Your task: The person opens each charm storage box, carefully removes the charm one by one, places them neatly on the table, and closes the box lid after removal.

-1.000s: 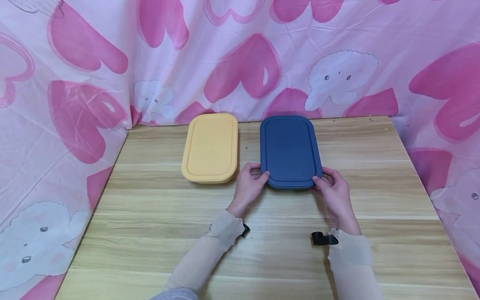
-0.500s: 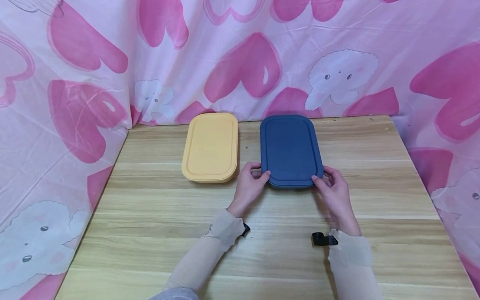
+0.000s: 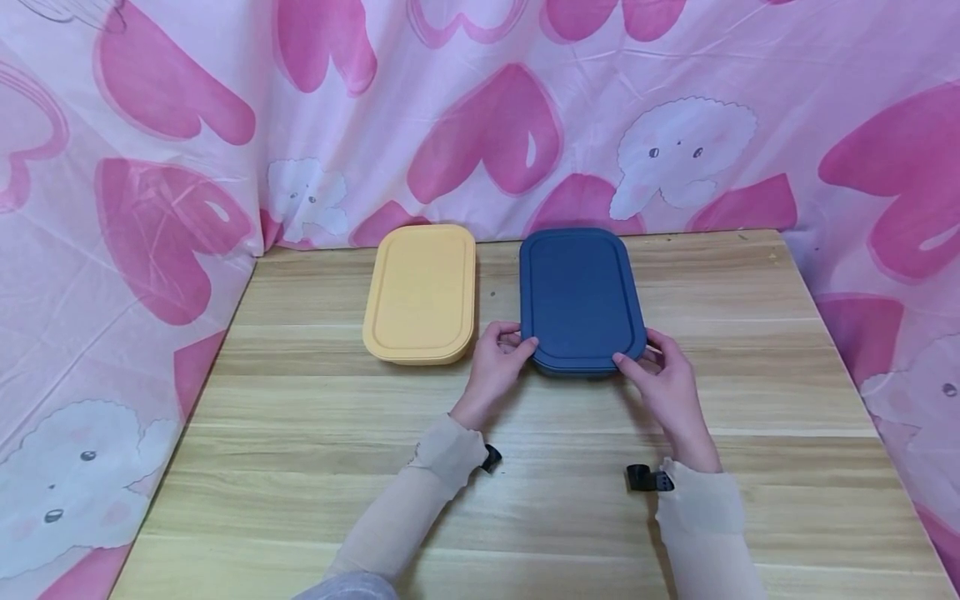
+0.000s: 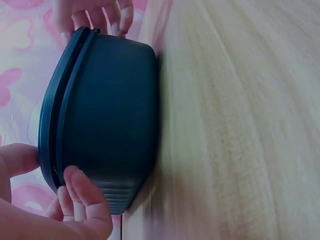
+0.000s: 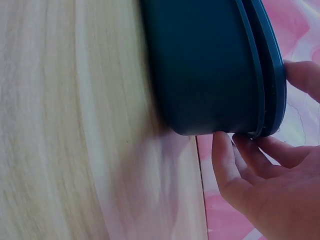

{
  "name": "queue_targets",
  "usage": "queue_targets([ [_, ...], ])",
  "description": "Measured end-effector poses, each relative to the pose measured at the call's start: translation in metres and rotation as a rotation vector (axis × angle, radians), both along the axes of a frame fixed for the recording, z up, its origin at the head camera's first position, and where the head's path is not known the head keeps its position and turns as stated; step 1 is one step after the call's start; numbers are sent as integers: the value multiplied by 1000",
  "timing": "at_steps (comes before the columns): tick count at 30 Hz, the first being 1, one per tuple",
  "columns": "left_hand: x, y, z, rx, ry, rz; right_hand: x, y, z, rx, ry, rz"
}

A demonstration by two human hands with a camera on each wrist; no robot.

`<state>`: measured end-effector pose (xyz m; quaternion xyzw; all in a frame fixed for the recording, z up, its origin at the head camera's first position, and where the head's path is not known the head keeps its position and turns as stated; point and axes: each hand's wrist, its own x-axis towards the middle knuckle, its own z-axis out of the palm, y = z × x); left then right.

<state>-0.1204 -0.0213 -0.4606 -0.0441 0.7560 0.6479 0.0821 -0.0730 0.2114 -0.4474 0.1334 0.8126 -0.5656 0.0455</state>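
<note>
Slightly inward the right thumb (image 3: 628,368) has been shifted — on the counter (image 3: 525,533), right of the yellow box (image 3: 423,292), 2 near corners of the blue box (image 3: 581,296) are pinched in the grip of right hand (image 3: 667,387) and left hand (image 3: 493,367) — even pressure should be kept.

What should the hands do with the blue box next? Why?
Perhaps gently lift the near edge of the blue lid, because the left hand and right hand hold its near corners and a dark gap shows between it and the box.
</note>
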Motion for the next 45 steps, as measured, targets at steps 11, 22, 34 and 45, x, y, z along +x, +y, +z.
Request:
queue_targets([
  [11, -2, 2, 6, 142, -81, 27, 2, 1, 2, 96, 21, 66],
  [22, -7, -3, 2, 363, -174, 38, 4, -4, 2, 256, 188, 104],
  [34, -12, -5, 9, 337, -227, 22, 0, -22, 1, 562, 669, 119],
  [45, -12, -4, 13, 336, -229, 7, -1, -43, 0, 782, 851, 164],
])
